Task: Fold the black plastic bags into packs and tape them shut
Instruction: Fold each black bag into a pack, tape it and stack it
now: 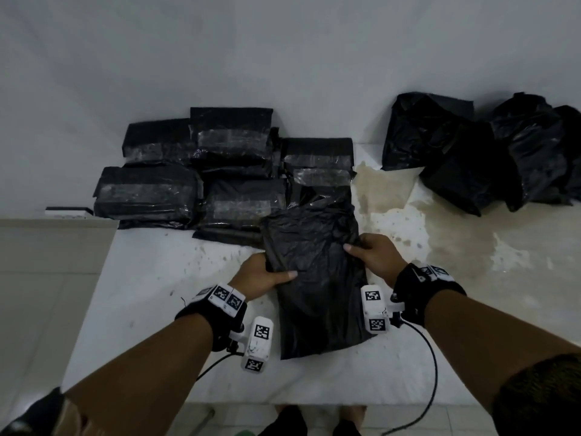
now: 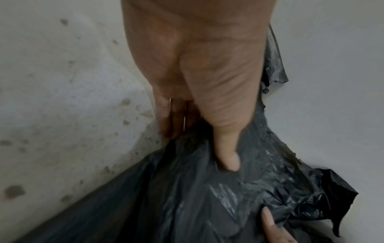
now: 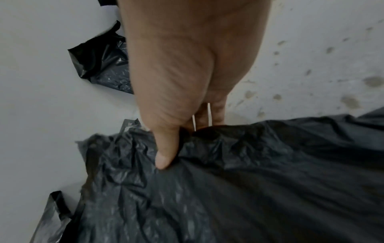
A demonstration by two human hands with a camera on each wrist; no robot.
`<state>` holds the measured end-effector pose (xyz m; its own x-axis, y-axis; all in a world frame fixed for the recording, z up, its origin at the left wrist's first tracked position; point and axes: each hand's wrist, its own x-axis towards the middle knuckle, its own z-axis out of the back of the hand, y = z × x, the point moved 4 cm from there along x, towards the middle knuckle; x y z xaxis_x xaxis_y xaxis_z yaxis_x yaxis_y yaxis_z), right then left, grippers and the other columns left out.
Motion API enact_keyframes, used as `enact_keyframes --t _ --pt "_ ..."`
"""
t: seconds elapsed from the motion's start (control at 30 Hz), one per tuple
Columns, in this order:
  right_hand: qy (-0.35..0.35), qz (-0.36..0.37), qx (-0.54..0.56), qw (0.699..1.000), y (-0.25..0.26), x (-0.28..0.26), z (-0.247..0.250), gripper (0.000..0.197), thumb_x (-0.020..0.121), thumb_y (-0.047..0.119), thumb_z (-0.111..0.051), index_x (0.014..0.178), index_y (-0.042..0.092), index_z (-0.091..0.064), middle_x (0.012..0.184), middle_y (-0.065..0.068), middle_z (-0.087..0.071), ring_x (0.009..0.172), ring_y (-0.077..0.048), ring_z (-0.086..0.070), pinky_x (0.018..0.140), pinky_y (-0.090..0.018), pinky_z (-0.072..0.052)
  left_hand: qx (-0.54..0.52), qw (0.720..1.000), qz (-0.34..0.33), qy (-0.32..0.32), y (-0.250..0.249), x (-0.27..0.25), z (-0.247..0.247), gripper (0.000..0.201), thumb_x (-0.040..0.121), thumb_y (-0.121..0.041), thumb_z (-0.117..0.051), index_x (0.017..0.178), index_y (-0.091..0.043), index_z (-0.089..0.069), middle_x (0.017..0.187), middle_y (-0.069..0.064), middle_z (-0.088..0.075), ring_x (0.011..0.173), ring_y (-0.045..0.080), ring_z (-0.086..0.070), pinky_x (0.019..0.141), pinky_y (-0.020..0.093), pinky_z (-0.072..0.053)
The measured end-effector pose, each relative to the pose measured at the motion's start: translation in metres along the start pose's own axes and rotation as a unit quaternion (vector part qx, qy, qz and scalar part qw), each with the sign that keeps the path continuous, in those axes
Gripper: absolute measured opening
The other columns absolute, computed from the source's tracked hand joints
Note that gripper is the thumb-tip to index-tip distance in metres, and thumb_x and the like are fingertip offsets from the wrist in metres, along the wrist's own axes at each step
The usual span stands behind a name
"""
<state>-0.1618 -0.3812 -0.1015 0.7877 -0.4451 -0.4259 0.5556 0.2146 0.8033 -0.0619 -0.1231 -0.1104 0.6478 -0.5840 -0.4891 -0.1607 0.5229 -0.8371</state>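
Note:
A crumpled black plastic bag (image 1: pixel 317 272) lies lengthwise on the white table in front of me. My left hand (image 1: pixel 267 275) pinches its left edge, thumb on top and fingers beneath. My right hand (image 1: pixel 367 250) pinches the right edge the same way. In the left wrist view the left thumb (image 2: pixel 227 157) presses into the wrinkled bag (image 2: pixel 207 205). In the right wrist view the right thumb (image 3: pixel 165 154) bears down on the bag (image 3: pixel 239 189), fingers tucked under its edge. Several folded, taped black packs (image 1: pixel 229 165) are stacked just beyond the bag.
A heap of loose black bags (image 1: pixel 478 152) lies at the far right against the wall. The white table (image 1: pixel 157 294) is speckled and stained at the right (image 1: pixel 393 196). Its left edge drops to a tiled floor (image 1: pixel 41 278). A small white box (image 1: pixel 67 212) sits by the wall.

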Motion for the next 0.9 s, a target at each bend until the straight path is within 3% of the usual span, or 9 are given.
enact_keyframes --t 0.1,0.17,0.3,0.5,0.6,0.67,0.77,0.83,0.9 --pt "-0.042 -0.006 0.032 0.999 -0.011 -0.002 0.000 0.052 0.092 0.040 -0.066 0.082 -0.010 -0.057 0.088 -0.032 -0.063 0.070 -0.025 -0.058 0.067 -0.042 -0.050 0.029 0.998 -0.003 -0.056 0.008 -0.002 -0.001 0.055 0.068 -0.059 -0.073 0.110 -0.022 -0.074 0.110 -0.006 -0.073 0.105 0.013 -0.067 0.098 0.038 -0.052" --pt "-0.044 -0.019 0.070 0.996 -0.012 -0.008 0.001 0.046 0.095 0.040 -0.062 0.087 -0.005 -0.065 0.086 -0.025 -0.068 0.070 -0.026 -0.064 0.062 -0.047 -0.058 0.031 0.996 -0.006 -0.086 0.003 -0.010 -0.005 0.038 0.079 -0.046 -0.075 0.105 -0.019 -0.074 0.106 -0.003 -0.074 0.102 0.015 -0.068 0.092 0.034 -0.054" --pt "0.013 -0.041 0.093 0.995 -0.015 -0.025 0.000 0.037 0.100 0.034 -0.055 0.098 0.000 -0.069 0.083 -0.018 -0.070 0.062 -0.028 -0.064 0.046 -0.028 -0.050 0.048 0.993 0.006 -0.110 0.007 -0.025 -0.015 0.031 0.085 -0.041 -0.073 0.107 -0.019 -0.075 0.105 -0.003 -0.074 0.099 0.012 -0.067 0.092 0.033 -0.053" --pt "0.078 -0.024 0.091 0.992 -0.027 -0.039 0.004 0.050 0.099 0.044 -0.053 0.098 -0.005 -0.067 0.098 -0.020 -0.070 0.081 -0.030 -0.067 0.072 -0.040 -0.056 0.071 0.991 0.057 -0.100 0.019 -0.043 -0.040 0.037 0.092 -0.046 -0.061 0.095 -0.012 -0.075 0.092 0.006 -0.074 0.086 0.021 -0.069 0.086 0.045 -0.056" --pt "0.110 -0.011 0.103 0.988 -0.024 -0.041 0.005 0.038 0.094 0.040 -0.064 0.103 0.003 -0.064 0.104 -0.011 -0.069 0.095 -0.025 -0.068 0.084 -0.038 -0.058 0.105 0.981 0.036 -0.158 0.011 -0.049 -0.041 0.030 0.096 -0.040 -0.058 0.091 -0.013 -0.071 0.093 0.004 -0.072 0.088 0.020 -0.066 0.087 0.037 -0.053" --pt "0.119 0.012 0.078 0.990 -0.021 -0.037 0.004 0.027 0.094 0.030 -0.066 0.109 0.007 -0.065 0.108 -0.006 -0.069 0.097 -0.022 -0.067 0.085 -0.035 -0.057 0.097 0.971 0.025 -0.217 0.003 -0.050 -0.036 0.029 0.097 -0.031 -0.058 0.073 -0.015 -0.061 0.077 0.003 -0.066 0.080 0.022 -0.061 0.072 0.031 -0.046" --pt "0.063 0.047 0.064 0.995 -0.015 -0.026 0.011 0.025 0.094 0.024 -0.066 0.089 -0.001 -0.070 0.093 -0.013 -0.071 0.085 -0.027 -0.066 0.078 -0.040 -0.054 0.067 0.950 0.013 -0.303 -0.006 -0.051 -0.026 0.044 0.096 -0.025 -0.059 0.058 -0.014 -0.041 0.059 0.005 -0.053 0.067 0.027 -0.055 0.062 0.033 -0.039" --pt "0.020 0.048 0.072 0.996 -0.014 -0.017 0.017 0.039 0.090 0.031 -0.068 0.070 -0.001 -0.061 0.070 -0.013 -0.060 0.066 -0.021 -0.054 0.065 -0.039 -0.043 0.032 0.944 0.019 -0.328 -0.006 -0.053 -0.021 0.042 0.096 -0.031 -0.059 0.060 -0.012 -0.048 0.065 0.011 -0.061 0.071 0.032 -0.062 0.072 0.040 -0.050" --pt "0.000 0.046 0.087 0.995 -0.014 -0.009 0.019 0.041 0.084 0.043 -0.067 0.060 0.012 -0.055 0.063 -0.010 -0.052 0.062 -0.020 -0.049 0.062 -0.044 -0.045 0.010 0.940 0.025 -0.339 -0.006 -0.054 -0.017 0.042 0.094 -0.039 -0.060 0.063 -0.012 -0.052 0.066 0.010 -0.063 0.075 0.033 -0.063 0.078 0.047 -0.054"
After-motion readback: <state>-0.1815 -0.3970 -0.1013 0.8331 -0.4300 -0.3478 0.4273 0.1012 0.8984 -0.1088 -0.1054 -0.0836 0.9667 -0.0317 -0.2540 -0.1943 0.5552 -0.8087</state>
